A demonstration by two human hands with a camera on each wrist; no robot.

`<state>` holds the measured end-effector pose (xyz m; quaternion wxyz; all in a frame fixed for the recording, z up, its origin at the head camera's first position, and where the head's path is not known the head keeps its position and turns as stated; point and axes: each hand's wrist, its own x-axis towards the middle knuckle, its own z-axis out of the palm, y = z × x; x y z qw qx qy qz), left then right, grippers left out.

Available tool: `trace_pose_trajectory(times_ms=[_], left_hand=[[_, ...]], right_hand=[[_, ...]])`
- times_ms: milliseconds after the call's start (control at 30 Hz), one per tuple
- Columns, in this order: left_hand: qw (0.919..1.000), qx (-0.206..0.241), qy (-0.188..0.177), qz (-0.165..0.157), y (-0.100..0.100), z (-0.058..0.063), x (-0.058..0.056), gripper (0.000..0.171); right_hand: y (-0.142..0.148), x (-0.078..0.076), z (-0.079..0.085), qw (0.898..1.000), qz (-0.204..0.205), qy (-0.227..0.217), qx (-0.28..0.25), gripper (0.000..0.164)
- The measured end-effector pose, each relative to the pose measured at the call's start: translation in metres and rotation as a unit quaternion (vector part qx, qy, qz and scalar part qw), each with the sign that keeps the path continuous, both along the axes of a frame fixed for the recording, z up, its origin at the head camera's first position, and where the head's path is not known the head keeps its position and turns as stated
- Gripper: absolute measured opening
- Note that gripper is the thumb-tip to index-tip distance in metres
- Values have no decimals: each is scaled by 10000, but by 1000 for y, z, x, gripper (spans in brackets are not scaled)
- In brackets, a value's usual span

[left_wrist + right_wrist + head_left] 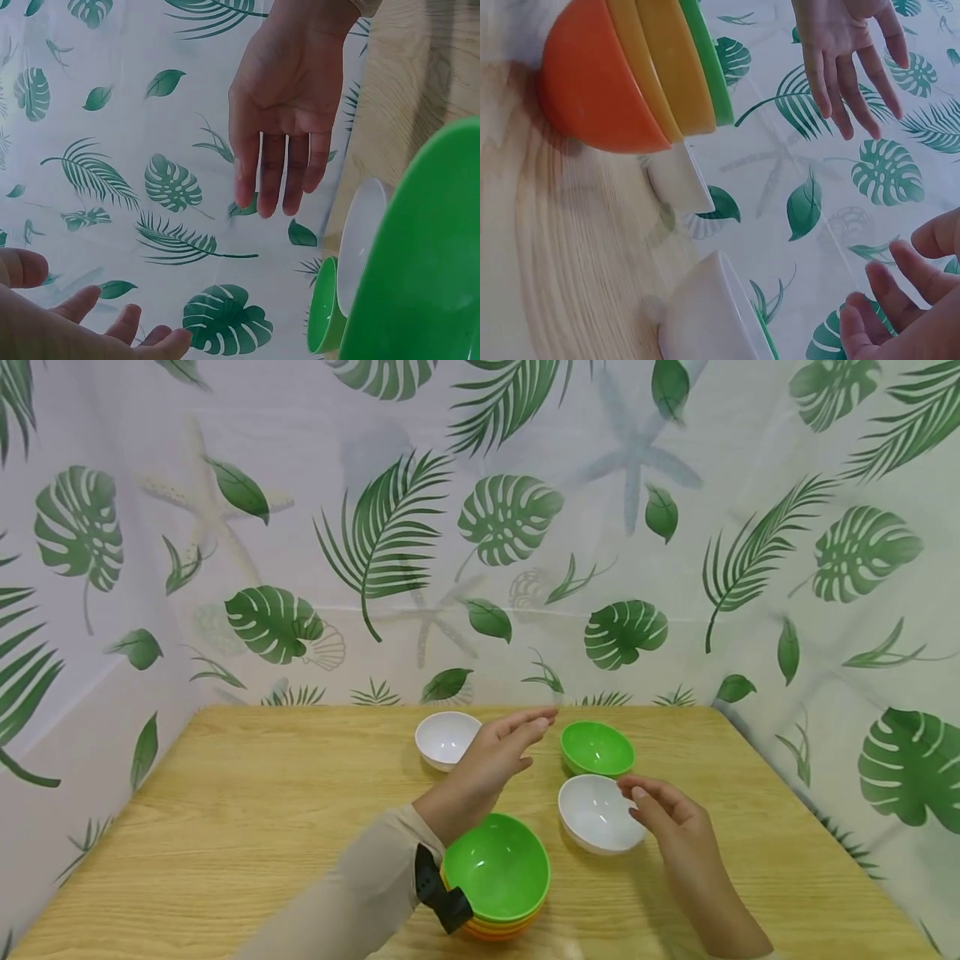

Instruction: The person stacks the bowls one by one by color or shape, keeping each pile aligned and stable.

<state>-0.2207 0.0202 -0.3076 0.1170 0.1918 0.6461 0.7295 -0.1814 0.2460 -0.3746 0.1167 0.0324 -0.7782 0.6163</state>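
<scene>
Above the table, my left hand [491, 756] is held out flat with its fingers extended, holding nothing. It hangs in front of a white bowl [442, 737] at the back. Below its forearm stands a bowl stack, a green bowl [498, 868] on top of yellow bowls [676, 64] and an orange bowl [596, 82]. Loosely bent fingers show on my right hand [678, 835], which holds nothing. In the head view they overlap the right rim of a nearer white bowl [596, 814], but in the right wrist view the hand [915, 300] is apart from it. Behind that bowl sits another green bowl [597, 747].
The wooden table [262, 810] carries the bowls and ends against a leaf-patterned cloth [525, 602] at the back. The cloth also lines both sides. A black strap [442, 893] is on the left wrist, close to the stack.
</scene>
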Motion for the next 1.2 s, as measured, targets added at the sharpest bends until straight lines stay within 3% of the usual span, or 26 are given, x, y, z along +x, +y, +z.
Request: trace_pose_trajectory(times_ms=[133, 400, 600, 767, 867, 967, 1200], left_hand=[[9996, 155, -204, 68, 8, -2, -2, 40], [9974, 349, -622, -25, 18, -8, -5, 40], [9950, 468, -886, -17, 22, -14, -6, 40], [9934, 485, -1041, -25, 27, -17, -6, 42], [9928, 470, -1097, -40, 30, -18, -5, 42], [9924, 442, -1148, -43, 31, -19, -5, 41], [9912, 452, -1242, -83, 30, -21, -5, 40]], right_hand=[[8, -9, 3, 9993, -137, -342, 43, 47], [26, -38, 15, 9889, -213, -1315, -663, 61], [36, -57, 14, 9605, -236, -2179, -1713, 66], [38, -74, 10, 9349, -162, -2714, -2279, 67], [39, -83, 6, 9228, -248, -3026, -2373, 67], [39, -89, 1, 9168, -378, -3225, -2326, 67], [39, -95, -5, 9164, -510, -3353, -2124, 70]])
